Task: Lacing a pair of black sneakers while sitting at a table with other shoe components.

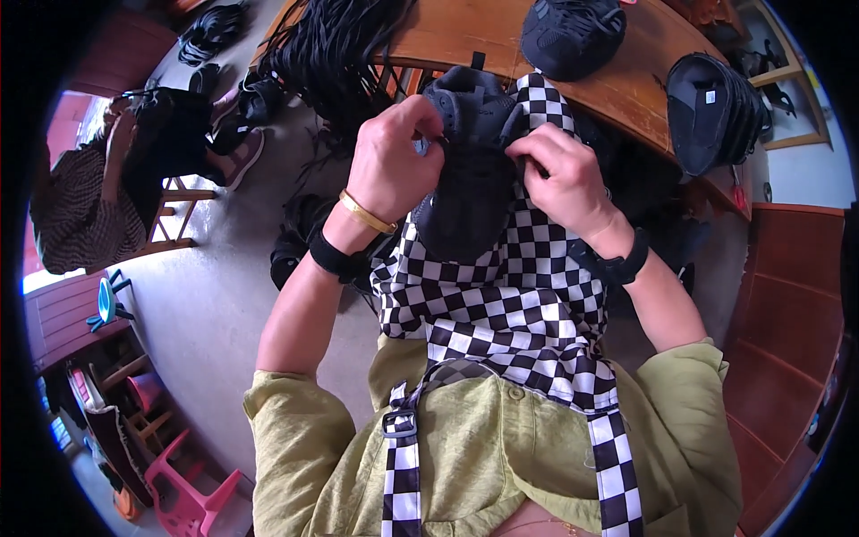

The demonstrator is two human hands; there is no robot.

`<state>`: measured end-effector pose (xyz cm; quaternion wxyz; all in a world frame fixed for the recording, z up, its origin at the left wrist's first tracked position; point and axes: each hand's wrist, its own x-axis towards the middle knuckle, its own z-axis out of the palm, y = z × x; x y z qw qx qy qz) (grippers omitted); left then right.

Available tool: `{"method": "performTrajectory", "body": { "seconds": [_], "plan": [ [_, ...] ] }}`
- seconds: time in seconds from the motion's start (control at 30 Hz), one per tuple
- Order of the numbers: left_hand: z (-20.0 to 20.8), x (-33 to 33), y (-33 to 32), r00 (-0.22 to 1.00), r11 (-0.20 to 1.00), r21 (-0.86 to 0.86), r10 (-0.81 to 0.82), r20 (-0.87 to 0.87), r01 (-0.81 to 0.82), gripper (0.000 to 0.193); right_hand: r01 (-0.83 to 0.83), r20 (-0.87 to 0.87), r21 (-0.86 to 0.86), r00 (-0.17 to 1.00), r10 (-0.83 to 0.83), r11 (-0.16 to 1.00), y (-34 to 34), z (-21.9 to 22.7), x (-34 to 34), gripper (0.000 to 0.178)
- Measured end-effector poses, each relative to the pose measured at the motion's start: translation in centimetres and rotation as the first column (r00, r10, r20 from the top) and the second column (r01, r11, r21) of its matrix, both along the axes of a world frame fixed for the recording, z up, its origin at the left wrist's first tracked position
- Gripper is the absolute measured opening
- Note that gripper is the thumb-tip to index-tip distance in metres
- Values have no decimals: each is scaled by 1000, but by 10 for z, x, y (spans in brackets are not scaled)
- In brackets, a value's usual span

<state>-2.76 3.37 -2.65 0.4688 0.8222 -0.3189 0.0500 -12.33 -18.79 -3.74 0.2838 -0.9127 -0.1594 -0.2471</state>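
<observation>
A black sneaker [463, 201] rests on the checkered apron [555, 259] over my lap, its toe toward me and its tongue and collar toward the table. On the sneaker's left side, my left hand [401, 157] is closed in a pinch on a black shoelace beside the eyelets. My right hand [565, 174] pinches the lace at the opposite side, fingers curled and a dark strand partly showing between them. The lace rows across the front blend into the black upper, so their exact path is hard to see.
Ahead stands a wooden table [465, 31] with a bundle of black laces [327, 54] hanging over its edge. Another black shoe [573, 36] is on it, and stacked shoe uppers [711, 112] are at the right. A seated person [116, 179] is at the left; a pink chair [192, 488] stands lower left.
</observation>
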Motion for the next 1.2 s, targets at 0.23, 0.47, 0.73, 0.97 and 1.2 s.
{"method": "performTrajectory", "body": {
  "seconds": [0.23, 0.47, 0.73, 0.97, 1.2],
  "plan": [
    [15, 5, -9, 981, 968, 221, -151, 124, 121, 20, 88, -338, 208, 941, -13, 974, 6, 20, 17, 21],
    [33, 52, -10, 768, 760, 384, -617, 170, 525, 26, -212, -115, -366, 977, 182, 906, -14, 38, 36, 10],
    [46, 61, -5, 698, 511, 689, -716, 10, 514, 23, -409, -425, -226, 858, 288, 884, -29, 29, 47, 32],
    [30, 72, -22, 793, 572, 573, -549, -263, 586, 16, -417, -800, 75, 517, 304, 906, -32, 40, 84, 29],
    [1, 63, -21, 860, 960, 53, -220, -460, 274, 19, -204, -713, 171, 649, 264, 964, -23, 31, 70, 19]
  ]
}}
